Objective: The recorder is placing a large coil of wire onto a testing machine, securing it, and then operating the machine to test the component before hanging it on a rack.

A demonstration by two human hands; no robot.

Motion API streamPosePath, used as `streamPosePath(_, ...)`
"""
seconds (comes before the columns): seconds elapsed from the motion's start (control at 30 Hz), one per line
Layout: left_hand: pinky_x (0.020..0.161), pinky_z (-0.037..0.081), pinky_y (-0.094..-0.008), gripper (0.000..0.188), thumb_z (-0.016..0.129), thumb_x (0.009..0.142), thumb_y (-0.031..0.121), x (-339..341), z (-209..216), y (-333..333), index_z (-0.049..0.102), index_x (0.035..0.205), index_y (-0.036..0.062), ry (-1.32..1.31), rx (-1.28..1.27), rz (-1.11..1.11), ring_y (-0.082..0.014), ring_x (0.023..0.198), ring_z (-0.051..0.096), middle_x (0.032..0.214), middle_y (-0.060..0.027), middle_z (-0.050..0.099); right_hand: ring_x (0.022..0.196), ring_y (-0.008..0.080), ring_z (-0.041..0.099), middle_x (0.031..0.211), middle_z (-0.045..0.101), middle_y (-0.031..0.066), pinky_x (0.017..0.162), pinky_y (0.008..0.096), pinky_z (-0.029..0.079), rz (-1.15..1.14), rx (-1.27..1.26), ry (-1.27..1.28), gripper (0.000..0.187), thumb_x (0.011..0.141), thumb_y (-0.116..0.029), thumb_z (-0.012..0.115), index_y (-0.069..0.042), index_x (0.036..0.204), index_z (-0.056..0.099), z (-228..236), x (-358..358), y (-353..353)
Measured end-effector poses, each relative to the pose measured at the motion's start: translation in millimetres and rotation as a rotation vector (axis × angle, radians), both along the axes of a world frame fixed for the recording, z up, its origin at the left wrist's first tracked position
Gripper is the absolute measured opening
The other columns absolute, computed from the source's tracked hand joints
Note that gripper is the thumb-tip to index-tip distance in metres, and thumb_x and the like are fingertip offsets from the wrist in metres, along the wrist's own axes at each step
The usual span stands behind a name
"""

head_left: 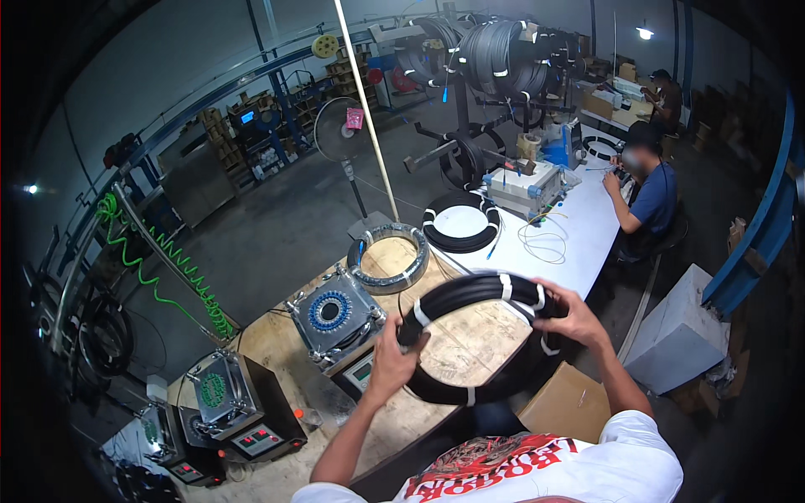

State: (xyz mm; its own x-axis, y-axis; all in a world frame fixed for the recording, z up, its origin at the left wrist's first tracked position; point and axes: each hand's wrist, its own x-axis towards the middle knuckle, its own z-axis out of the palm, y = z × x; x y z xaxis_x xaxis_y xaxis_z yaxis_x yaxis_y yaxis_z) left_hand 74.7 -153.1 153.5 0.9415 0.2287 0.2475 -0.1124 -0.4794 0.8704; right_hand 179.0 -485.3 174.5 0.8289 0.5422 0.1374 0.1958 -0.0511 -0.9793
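Between my two hands is a thick coil of black cable (457,298), bound at intervals with white ties. It is tilted above the near edge of the wooden bench. My left hand (394,360) grips its left side, fingers wrapped round the bundle. On the far right side, my right hand (574,317) holds the coil with its fingers curled over the top. Bench top shows through the ring's middle. Just left of my left hand stands a machine with a round blue fixture (329,311) on its metal top plate.
Beyond lie a plastic-wrapped coil (413,272) and another black coil (432,239). Two more machines (251,411) stand at the left. A cardboard box (570,402) is below my right arm. A person in blue (658,197) sits at the white table (579,243); a fan (340,130) stands beyond.
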Motion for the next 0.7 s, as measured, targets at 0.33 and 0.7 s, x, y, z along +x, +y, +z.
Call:
streamPosePath(0.33, 0.067, 0.051, -0.0284, 0.032, 0.071, 0.091, 0.016, 167, 115, 53, 0.055, 0.116, 0.0035, -0.28, -0.138, -0.273, -0.0108, 0.072, 0.064, 0.084, -0.0051, 0.065, 0.058, -0.0008, 0.048, 0.084, 0.064, -0.0034, 0.05, 0.0164, 0.036, -0.322, 0.412, -0.292, 0.066, 0.074, 0.009, 0.077, -0.001, 0.136, 0.056, 121, 55, 66)
streamPosePath(0.7, 0.08, 0.053, -0.0348, 0.038, 0.079, 0.084, 0.029, 404, 182, 93, 0.068, 0.109, 0.0032, -0.464, 0.083, 0.218, -0.0212, 0.092, 0.072, 0.094, -0.0122, 0.075, 0.108, 0.0157, 0.062, 0.116, 0.069, 0.0118, 0.098, 0.0275, 0.045, -0.153, 0.364, -0.695, 0.051, 0.074, 0.002, 0.076, 0.007, 0.123, 0.064, 216, 283, 141)
